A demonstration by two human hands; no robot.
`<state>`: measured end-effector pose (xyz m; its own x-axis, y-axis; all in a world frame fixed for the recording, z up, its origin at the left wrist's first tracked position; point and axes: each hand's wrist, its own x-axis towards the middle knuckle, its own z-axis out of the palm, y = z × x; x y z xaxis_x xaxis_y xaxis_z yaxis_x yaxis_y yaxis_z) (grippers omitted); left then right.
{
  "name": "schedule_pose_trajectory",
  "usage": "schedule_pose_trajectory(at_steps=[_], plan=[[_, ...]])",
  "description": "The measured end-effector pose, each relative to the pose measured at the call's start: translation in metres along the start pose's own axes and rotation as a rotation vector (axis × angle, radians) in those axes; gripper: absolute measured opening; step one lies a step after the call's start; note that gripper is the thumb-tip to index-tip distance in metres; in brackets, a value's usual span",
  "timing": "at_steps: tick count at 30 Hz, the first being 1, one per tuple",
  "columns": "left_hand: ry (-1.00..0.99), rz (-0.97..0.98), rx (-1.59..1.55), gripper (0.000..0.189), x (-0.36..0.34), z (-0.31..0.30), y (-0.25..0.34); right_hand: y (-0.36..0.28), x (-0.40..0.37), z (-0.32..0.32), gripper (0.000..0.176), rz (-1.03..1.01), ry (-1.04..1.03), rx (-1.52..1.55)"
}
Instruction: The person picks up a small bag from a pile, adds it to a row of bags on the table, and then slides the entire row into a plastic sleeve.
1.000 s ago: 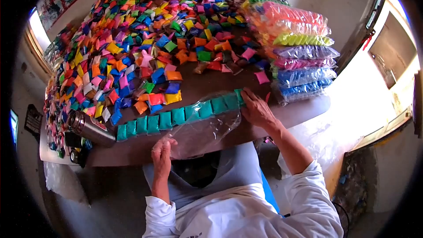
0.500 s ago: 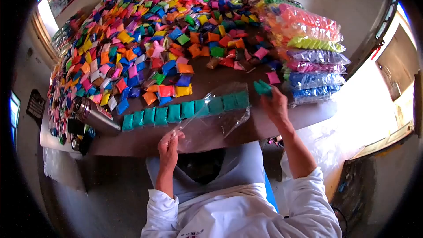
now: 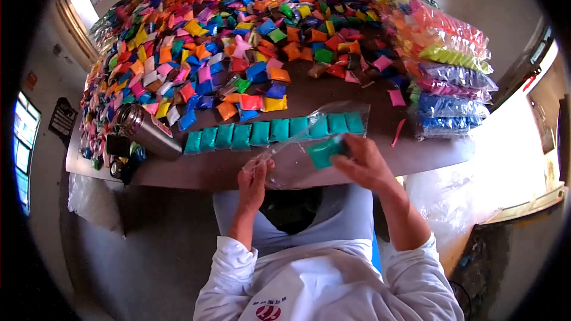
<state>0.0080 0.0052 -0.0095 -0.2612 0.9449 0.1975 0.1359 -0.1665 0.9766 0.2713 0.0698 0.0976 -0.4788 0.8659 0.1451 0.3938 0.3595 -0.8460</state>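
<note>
One or more teal packets (image 3: 323,153), long axis roughly sideways with the right end raised, sit in the right hand's (image 3: 367,165) closed grip above the table (image 3: 196,173); some fingers are hidden. The left hand (image 3: 253,183) pinches the bag (image 3: 285,163), which slants away rightward, its clear edges hard to trace, overlapping the teal row (image 3: 260,134). The pile (image 3: 208,47) beyond is cut off.

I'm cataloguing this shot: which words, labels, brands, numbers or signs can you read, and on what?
White shirt: small lettering by a round red logo, too blurred to read.
Metal flask: red marking, too small to read.
No text is legible.
</note>
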Motion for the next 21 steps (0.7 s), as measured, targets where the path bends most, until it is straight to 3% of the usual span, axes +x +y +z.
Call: schedule_pose_trajectory(at_steps=[2, 6, 10, 17, 21], plan=[[0.027, -0.075, -0.112, 0.040, -0.002, 0.003, -0.010, -0.014, 0.011, 0.024, 0.028, -0.083, -0.025, -0.320], [0.026, -0.059, -0.095, 0.042, -0.004, 0.006, 0.000, -0.035, 0.018, 0.062, 0.027, -0.052, -0.051, -0.464], [-0.017, -0.020, 0.047, 0.035, -0.001, 0.001, -0.005, -0.017, 0.021, 0.098, 0.031, -0.098, -0.032, -0.496], [0.041, 0.125, 0.133, 0.046, 0.000, 0.005, 0.010, -0.022, 0.017, 0.110, 0.042, 0.009, -0.047, -0.359], [0.041, 0.111, 0.154, 0.049, 0.000, 0.006, 0.013, -0.014, 0.016, 0.109, 0.046, -0.113, -0.034, -0.245]])
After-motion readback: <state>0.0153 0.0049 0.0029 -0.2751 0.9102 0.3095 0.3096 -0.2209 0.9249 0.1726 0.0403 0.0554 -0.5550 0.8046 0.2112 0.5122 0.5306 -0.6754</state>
